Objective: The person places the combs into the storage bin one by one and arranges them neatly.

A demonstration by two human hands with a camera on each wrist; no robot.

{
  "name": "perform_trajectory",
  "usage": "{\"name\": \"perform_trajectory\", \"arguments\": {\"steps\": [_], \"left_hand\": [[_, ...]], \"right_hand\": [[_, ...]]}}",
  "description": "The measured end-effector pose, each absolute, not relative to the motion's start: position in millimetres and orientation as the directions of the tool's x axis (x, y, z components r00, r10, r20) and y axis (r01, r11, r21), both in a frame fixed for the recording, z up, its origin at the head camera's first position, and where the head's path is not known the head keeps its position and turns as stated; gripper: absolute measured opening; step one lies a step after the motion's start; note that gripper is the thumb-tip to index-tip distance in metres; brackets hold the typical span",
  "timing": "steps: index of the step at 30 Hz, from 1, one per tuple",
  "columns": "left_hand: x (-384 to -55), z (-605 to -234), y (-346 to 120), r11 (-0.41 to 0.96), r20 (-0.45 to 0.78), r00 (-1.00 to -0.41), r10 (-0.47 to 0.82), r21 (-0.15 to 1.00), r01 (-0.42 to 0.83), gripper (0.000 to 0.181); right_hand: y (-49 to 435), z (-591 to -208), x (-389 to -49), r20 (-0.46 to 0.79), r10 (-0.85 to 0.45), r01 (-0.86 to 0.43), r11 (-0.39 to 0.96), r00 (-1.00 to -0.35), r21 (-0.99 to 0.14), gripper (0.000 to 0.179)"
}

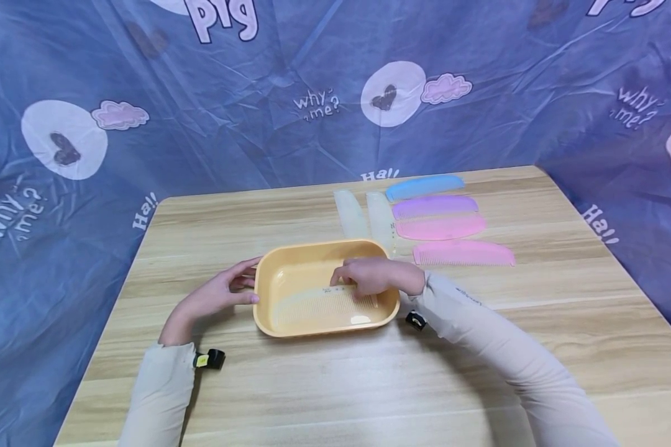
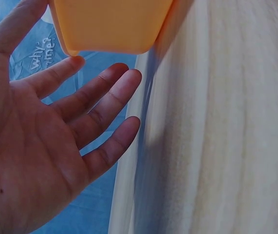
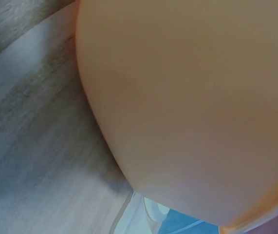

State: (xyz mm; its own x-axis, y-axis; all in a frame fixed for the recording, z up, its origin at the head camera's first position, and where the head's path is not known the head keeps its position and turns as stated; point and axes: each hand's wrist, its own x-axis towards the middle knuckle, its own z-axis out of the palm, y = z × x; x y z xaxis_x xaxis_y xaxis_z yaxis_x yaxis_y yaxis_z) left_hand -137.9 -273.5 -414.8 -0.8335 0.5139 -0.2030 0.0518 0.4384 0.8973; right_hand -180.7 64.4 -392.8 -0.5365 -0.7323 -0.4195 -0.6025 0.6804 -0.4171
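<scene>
A yellow plastic basin (image 1: 261, 273) stands on the table, a pale translucent comb (image 1: 304, 307) lying inside it. Reaching over the basin's right end, my right hand (image 1: 369, 276) pinches the comb near its right part with bent fingers. At the left end, my left hand (image 1: 218, 295) touches the rim with thumb and index fingertip. The left wrist view shows the left hand (image 2: 46, 136) with its other fingers spread and nearly straight, below the basin (image 2: 112, 27). Only the basin's outer wall (image 3: 177, 112) fills most of the right wrist view; the right fingers are hidden there.
Behind the basin lie two more translucent combs (image 1: 350, 214). To their right are a blue comb (image 1: 425, 185), a purple comb (image 1: 436, 206) and two pink combs (image 1: 464, 253). A blue printed cloth (image 1: 291, 143) hangs behind the wood-grain table (image 1: 324, 385).
</scene>
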Motion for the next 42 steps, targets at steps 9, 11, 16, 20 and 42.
{"name": "perform_trajectory", "arguments": {"steps": [9, 11, 16, 20, 42], "left_hand": [[-136.7, -412.4, -273.1, 0.453, -0.219, -0.837, 0.502, 0.890, 0.039, 0.081], [-136.9, -412.2, -273.2, 0.456, -0.220, -0.838, 0.499, 0.889, 0.038, 0.081], [-137.7, -411.0, -271.8, 0.458, -0.215, -0.835, 0.507, 0.887, 0.050, 0.082], [-137.8, -411.3, -271.9, 0.452, -0.209, -0.834, 0.511, 0.890, 0.054, 0.082], [-136.7, -413.6, -274.3, 0.455, -0.207, -0.833, 0.512, 0.888, 0.059, 0.083]], "right_hand": [[66.3, -392.8, -178.1, -0.420, -0.752, -0.631, 0.657, -0.508, -0.412, 0.047], [66.0, -392.6, -178.0, -0.419, -0.756, -0.634, 0.653, -0.504, -0.415, 0.047], [67.0, -392.6, -177.5, -0.425, -0.756, -0.645, 0.651, -0.498, -0.401, 0.045], [67.8, -392.7, -178.0, -0.420, -0.768, -0.657, 0.635, -0.483, -0.406, 0.045], [83.4, -380.8, -180.0, -0.072, -0.829, -0.611, 0.464, -0.554, -0.641, 0.039]]}}
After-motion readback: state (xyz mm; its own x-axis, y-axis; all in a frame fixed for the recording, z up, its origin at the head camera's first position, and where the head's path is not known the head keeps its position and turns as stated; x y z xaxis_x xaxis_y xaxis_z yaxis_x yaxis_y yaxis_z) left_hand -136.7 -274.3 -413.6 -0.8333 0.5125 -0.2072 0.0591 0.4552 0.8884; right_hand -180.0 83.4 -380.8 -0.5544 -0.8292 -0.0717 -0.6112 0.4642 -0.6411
